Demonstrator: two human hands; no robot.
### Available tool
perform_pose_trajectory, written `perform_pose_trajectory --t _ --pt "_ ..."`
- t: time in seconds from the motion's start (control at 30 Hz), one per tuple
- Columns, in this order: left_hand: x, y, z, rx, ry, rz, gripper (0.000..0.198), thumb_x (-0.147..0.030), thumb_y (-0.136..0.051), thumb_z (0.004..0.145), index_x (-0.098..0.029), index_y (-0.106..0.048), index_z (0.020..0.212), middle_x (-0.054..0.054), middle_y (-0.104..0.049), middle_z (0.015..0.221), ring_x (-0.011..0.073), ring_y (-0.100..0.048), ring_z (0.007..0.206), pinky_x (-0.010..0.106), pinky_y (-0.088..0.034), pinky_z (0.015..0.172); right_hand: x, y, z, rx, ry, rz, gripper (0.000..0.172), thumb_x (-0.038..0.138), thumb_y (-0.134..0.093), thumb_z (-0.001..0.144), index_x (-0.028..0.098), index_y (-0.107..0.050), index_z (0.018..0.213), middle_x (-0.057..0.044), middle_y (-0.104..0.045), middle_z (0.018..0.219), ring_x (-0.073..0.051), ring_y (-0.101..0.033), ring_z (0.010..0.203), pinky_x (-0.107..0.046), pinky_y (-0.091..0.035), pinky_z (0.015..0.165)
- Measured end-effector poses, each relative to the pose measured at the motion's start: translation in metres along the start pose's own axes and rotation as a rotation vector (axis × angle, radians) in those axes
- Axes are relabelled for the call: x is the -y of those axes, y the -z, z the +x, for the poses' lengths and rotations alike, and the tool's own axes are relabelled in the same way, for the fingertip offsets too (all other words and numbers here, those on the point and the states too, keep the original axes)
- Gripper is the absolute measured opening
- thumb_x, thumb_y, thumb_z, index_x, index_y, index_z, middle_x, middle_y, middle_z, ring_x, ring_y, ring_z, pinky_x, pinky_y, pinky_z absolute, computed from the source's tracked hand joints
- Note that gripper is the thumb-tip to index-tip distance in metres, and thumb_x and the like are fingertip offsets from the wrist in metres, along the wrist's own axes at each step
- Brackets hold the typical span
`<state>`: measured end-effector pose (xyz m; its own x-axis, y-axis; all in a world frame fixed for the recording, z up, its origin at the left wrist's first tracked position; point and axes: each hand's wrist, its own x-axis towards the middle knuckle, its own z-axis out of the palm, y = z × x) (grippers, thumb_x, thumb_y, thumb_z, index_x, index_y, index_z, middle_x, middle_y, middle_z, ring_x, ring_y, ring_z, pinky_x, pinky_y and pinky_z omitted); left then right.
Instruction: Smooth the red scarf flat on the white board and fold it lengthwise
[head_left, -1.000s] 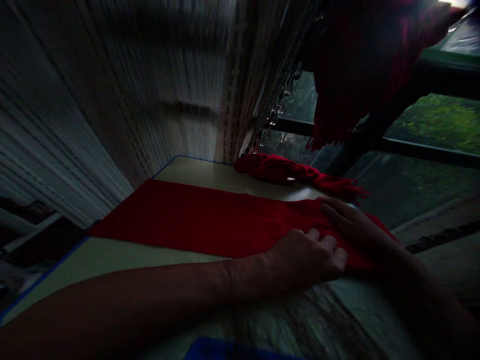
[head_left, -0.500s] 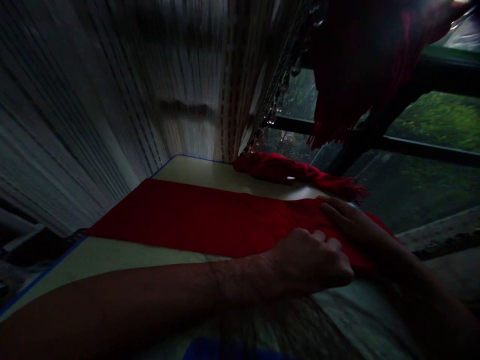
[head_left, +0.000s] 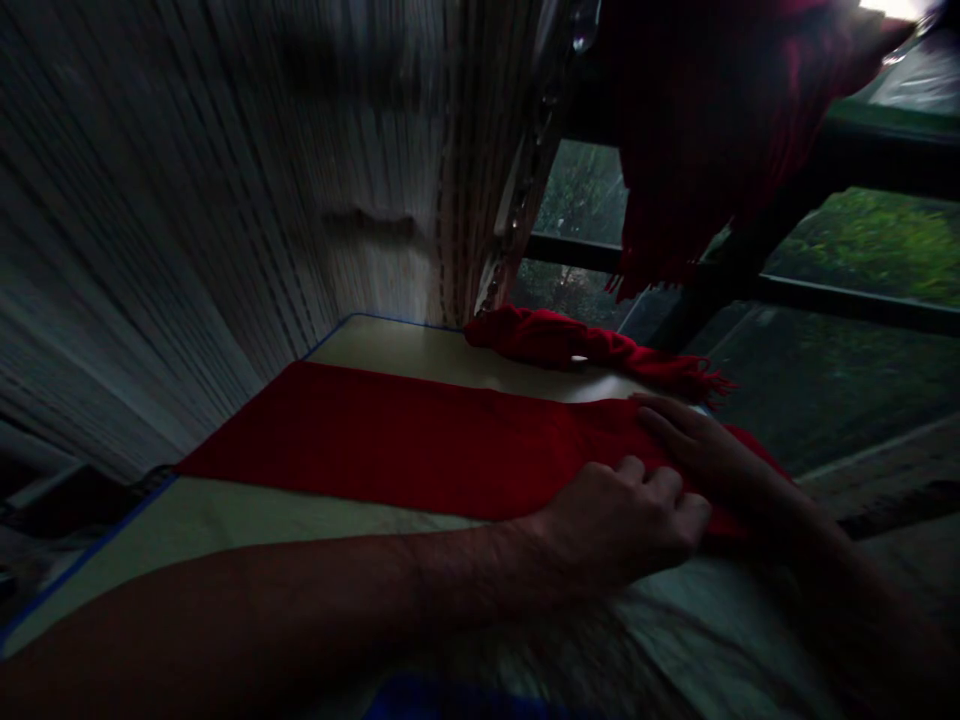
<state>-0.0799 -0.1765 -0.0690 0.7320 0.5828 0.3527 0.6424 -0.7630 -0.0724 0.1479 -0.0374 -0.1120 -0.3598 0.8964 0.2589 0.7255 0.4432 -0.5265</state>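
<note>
A long red cloth (head_left: 390, 430) lies flat in a strip across the pale table, with slight creases toward its right part. At its near edge, right of centre, is my left hand (head_left: 630, 520), closed with the knuckles up. The fingertips are hidden underneath, so I cannot tell whether they pinch the cloth. Farther right, my right hand (head_left: 690, 435) lies on the cloth with its fingers stretched out toward the far edge. Beyond the strip, a bunched red scarf (head_left: 592, 345) with a fringed end rests along the back of the table.
The pale table top (head_left: 397, 340) has a blue edge. Hanging string curtains (head_left: 375, 150) border it at the left and back. Dark red fringed fabric (head_left: 690, 150) hangs before the window (head_left: 862, 240) at upper right. Something blue (head_left: 450, 700) shows at the bottom. The light is dim.
The knuckles of my left hand stand a little higher and its fingers have shifted slightly. My right hand and the cloth look nearly the same; the view has tilted a bit.
</note>
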Motion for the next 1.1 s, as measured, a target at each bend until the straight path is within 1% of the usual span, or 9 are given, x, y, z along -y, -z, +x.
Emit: perform_pose_trajectory --t 0.13,0.27,0.5,0.67,0.8,0.93,1.0,1.07,1.1 --pt "0.004 0.000 -0.001 0.007 -0.036 0.022 0.031 -0.011 -0.043 0.104 -0.016 -0.074 0.102 0.011 -0.073 0.097 0.0226 -0.068 0.086 0.031 -0.051 0.059 -0.001 0.001 0.002 -0.001 -0.010 -0.016 0.043 0.056 -0.052 0.096 0.031 -0.067 0.127 -0.009 -0.070 0.141 -0.032 -0.064 0.133 -0.056 -0.043 0.120" --pt "0.004 0.001 -0.001 0.012 -0.054 -0.001 0.029 -0.009 -0.050 0.101 -0.018 -0.077 0.098 0.009 -0.074 0.093 0.0213 -0.068 0.082 0.031 -0.049 0.058 -0.001 0.000 0.002 -0.002 -0.022 -0.011 0.044 0.055 -0.053 0.096 0.029 -0.067 0.128 -0.011 -0.069 0.142 -0.032 -0.063 0.134 -0.058 -0.043 0.120" --pt "0.003 0.015 0.004 -0.018 -0.067 0.009 0.039 -0.006 -0.044 0.101 -0.023 -0.079 0.100 0.008 -0.074 0.088 0.0211 -0.068 0.078 0.032 -0.052 0.058 -0.001 0.000 0.001 -0.008 0.018 0.003 0.043 0.058 -0.053 0.095 0.033 -0.067 0.126 -0.007 -0.071 0.139 -0.031 -0.065 0.131 -0.055 -0.044 0.119" --pt "-0.001 0.025 0.003 -0.021 -0.084 0.037 0.034 -0.009 -0.045 0.103 -0.018 -0.076 0.094 0.008 -0.071 0.085 0.0207 -0.069 0.075 0.030 -0.051 0.057 -0.001 0.001 0.002 0.000 0.020 -0.026 0.044 0.057 -0.051 0.096 0.030 -0.067 0.128 -0.009 -0.070 0.141 -0.031 -0.064 0.133 -0.054 -0.044 0.120" --pt "-0.006 0.024 -0.002 0.027 -0.083 0.028 0.027 -0.011 -0.050 0.103 -0.017 -0.074 0.093 0.007 -0.072 0.087 0.0209 -0.070 0.078 0.029 -0.050 0.059 -0.003 0.000 0.002 0.001 0.006 -0.053 0.045 0.058 -0.050 0.098 0.032 -0.067 0.130 -0.009 -0.069 0.142 -0.032 -0.062 0.134 -0.057 -0.045 0.119" --pt "0.000 0.020 -0.005 0.100 -0.065 0.010 0.023 -0.011 -0.052 0.103 -0.015 -0.073 0.096 0.008 -0.074 0.090 0.0212 -0.072 0.082 0.030 -0.051 0.059 -0.003 -0.001 0.004 -0.001 0.030 -0.090 0.046 0.058 -0.048 0.097 0.031 -0.068 0.129 -0.010 -0.071 0.140 -0.033 -0.064 0.133 -0.057 -0.045 0.118" --pt "0.006 0.017 -0.004 0.116 -0.060 -0.017 0.022 -0.014 -0.053 0.104 -0.016 -0.074 0.098 0.007 -0.075 0.092 0.0214 -0.072 0.083 0.031 -0.051 0.060 -0.002 0.000 0.005 0.015 0.043 -0.124 0.047 0.057 -0.046 0.098 0.030 -0.067 0.130 -0.010 -0.069 0.142 -0.033 -0.062 0.136 -0.058 -0.043 0.120" --pt "0.011 0.014 -0.001 0.094 -0.059 -0.063 0.022 -0.027 -0.056 0.106 -0.018 -0.074 0.099 0.007 -0.075 0.096 0.0233 -0.071 0.090 0.033 -0.054 0.065 -0.002 0.003 0.004 0.040 0.057 -0.161 0.049 0.056 -0.043 0.098 0.030 -0.067 0.133 -0.010 -0.067 0.147 -0.034 -0.058 0.140 -0.061 -0.037 0.123" --pt "0.013 0.012 0.002 0.063 -0.059 -0.087 0.025 -0.035 -0.057 0.106 -0.017 -0.074 0.101 0.007 -0.075 0.100 0.0249 -0.071 0.096 0.035 -0.055 0.070 -0.002 0.005 0.002 0.049 0.063 -0.173 0.050 0.056 -0.042 0.098 0.031 -0.067 0.134 -0.009 -0.065 0.149 -0.034 -0.055 0.142 -0.062 -0.034 0.124"
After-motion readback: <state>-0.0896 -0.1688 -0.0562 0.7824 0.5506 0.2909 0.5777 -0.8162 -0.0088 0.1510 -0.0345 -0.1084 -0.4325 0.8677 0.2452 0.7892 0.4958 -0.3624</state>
